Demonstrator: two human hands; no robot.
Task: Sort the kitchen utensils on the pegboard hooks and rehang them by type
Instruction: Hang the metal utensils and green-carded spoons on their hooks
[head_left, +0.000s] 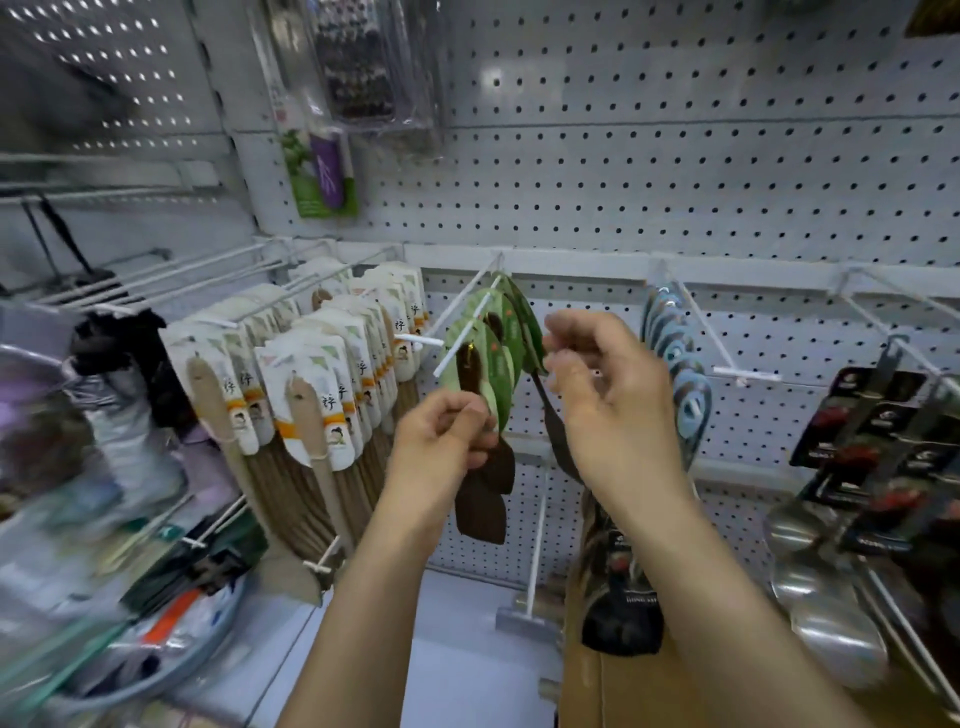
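Labels: white cards on the pale wooden spatulas (311, 415) carry a Chinese character; other print is too blurred to read.
Left hand (441, 431): I pinch a dark spatula (480, 499) on the green-card hook (465, 338).
Right hand (602, 379): raised beside the green cards (501, 332), fingers curled; grip unclear.

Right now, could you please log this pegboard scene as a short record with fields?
setting: shop pegboard with white hooks
left hand: pinching the front green-carded dark spatula on the middle hook
right hand: at the rear green cards, fingers curled; grip unclear
left hooks: wooden spatulas on white cards
right hooks: blue-carded items, steel ladles on black cards
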